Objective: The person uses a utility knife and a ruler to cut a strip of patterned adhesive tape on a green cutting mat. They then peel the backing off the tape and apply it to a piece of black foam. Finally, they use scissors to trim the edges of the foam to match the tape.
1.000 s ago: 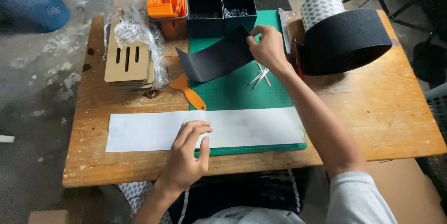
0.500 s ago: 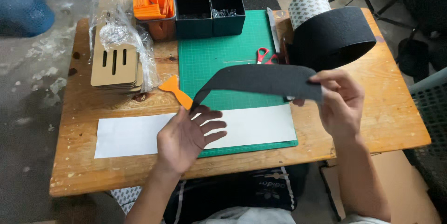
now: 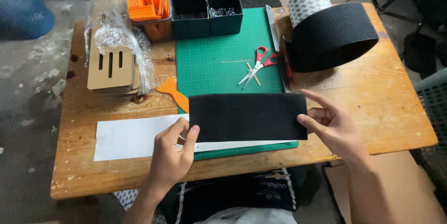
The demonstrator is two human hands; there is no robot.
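Observation:
A black rectangular sheet (image 3: 247, 117) is held flat between both hands, just above a long white paper strip (image 3: 132, 136) on the green cutting mat (image 3: 219, 61). My left hand (image 3: 173, 156) pinches the sheet's lower left corner. My right hand (image 3: 330, 126) grips its right edge with the fingers spread. Red-handled scissors (image 3: 258, 63) lie open on the mat behind the sheet.
A big roll of black material (image 3: 333, 40) lies at the back right with a patterned roll (image 3: 309, 1) behind it. Two dark bins (image 3: 207, 12), an orange bin of orange parts (image 3: 146, 5), a bagged stack of slotted wooden boards (image 3: 111, 68) and an orange scraper (image 3: 172, 91) stand on the wooden table (image 3: 372, 107).
The black sheet came from the roll down to the near edge, and now lies flat over the white strip. My left hand has risen from the paper and taken the sheet's left corner.

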